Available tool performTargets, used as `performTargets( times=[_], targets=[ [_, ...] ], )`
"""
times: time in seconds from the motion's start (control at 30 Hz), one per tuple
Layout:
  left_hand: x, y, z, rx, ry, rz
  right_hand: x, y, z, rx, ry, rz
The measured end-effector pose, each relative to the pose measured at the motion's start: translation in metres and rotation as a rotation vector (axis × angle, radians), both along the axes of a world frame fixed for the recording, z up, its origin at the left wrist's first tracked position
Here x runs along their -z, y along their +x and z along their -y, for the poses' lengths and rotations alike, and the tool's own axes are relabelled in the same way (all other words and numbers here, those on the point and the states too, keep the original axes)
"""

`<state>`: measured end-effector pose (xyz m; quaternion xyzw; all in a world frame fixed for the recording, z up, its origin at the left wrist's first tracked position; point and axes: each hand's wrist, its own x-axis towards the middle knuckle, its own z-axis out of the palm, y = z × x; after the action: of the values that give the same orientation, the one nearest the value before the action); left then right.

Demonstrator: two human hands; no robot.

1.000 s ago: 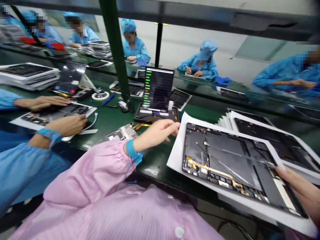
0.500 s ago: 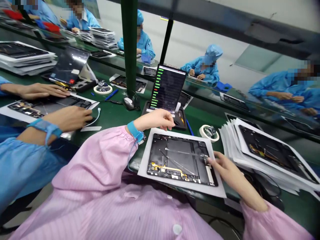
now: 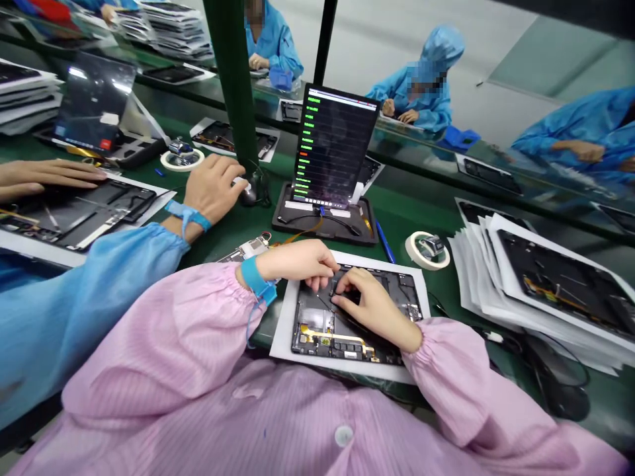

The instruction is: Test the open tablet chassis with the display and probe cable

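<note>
The open device housing (image 3: 317,317) lies on a white sheet (image 3: 284,334) at the near edge of the green bench (image 3: 431,218), directly in front of the person. Both of the person's hands are over the housing's far half, close to each other. The left hand (image 3: 305,259) is above its far left part, fingers curled, thumb and forefinger drawn together. The right hand (image 3: 370,301) is over its middle, fingers bent and thumb near the forefinger. The fingertips are small and partly hidden, so I cannot tell whether either hand pinches anything.

Behind the housing, a lit screen (image 3: 335,149) stands in a black tray (image 3: 325,230), and a blue pen (image 3: 385,242) lies beside that tray. Right of the housing are a tape roll (image 3: 413,256) and a stack of sheets (image 3: 479,284). Left of it, well apart, a co-worker's hand (image 3: 213,188) rests on a mouse (image 3: 249,192).
</note>
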<state>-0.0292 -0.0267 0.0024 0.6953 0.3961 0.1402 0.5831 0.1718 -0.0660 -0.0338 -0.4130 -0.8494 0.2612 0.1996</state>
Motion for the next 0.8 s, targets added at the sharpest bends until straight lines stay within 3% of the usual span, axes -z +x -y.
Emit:
performTargets(
  times=[0.2, 0.4, 0.5, 0.63, 0.8],
  targets=[
    [0.003, 0.008, 0.001, -0.079, 0.143, -0.247, 0.003, 0.004, 0.001, 0.0, -0.04, -0.081],
    [0.016, 0.006, -0.003, -0.159, 0.296, -0.233, 0.005, 0.004, 0.001, 0.022, -0.035, -0.097],
    [0.013, 0.006, -0.002, -0.085, 0.266, -0.233, 0.006, 0.004, 0.001, 0.025, -0.037, -0.105],
    [0.005, 0.009, 0.002, -0.013, 0.093, -0.295, 0.005, 0.003, 0.001, 0.014, -0.03, -0.114],
    [0.005, 0.012, 0.004, 0.029, 0.103, -0.338, 0.004, 0.003, 0.002, 0.007, -0.017, -0.087]
  ],
)
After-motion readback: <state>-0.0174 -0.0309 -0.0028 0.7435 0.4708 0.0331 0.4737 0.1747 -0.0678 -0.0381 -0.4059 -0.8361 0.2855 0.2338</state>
